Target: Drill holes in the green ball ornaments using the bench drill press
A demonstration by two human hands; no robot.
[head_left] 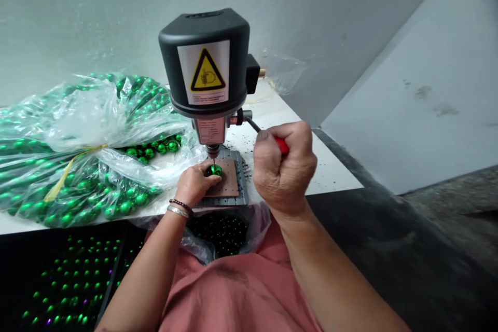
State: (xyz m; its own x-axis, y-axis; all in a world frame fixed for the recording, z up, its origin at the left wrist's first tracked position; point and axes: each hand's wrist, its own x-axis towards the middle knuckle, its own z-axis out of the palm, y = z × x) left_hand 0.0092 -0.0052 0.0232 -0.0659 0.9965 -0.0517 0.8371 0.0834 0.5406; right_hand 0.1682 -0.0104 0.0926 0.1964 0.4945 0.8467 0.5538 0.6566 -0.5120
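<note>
A small drill press point(204, 62) with a dark head and a yellow warning sticker stands in front of me. Under its bit, my left hand point(194, 182) pinches a shiny green ball point(217, 170) on a brown board point(227, 179). The bit comes down to the top of the ball; I cannot tell how deep it sits. My right hand point(286, 166) is wrapped round the red knob point(282, 146) of the feed lever point(253, 124), to the right of the press. The board rests on the grey slotted base point(243, 198).
Clear plastic bags point(89, 114) packed with green balls lie on the white table point(330, 171) to the left. Dark shavings are scattered round the base. An open bag point(259, 228) of green balls sits at my lap. More green balls point(73, 285) lie at lower left.
</note>
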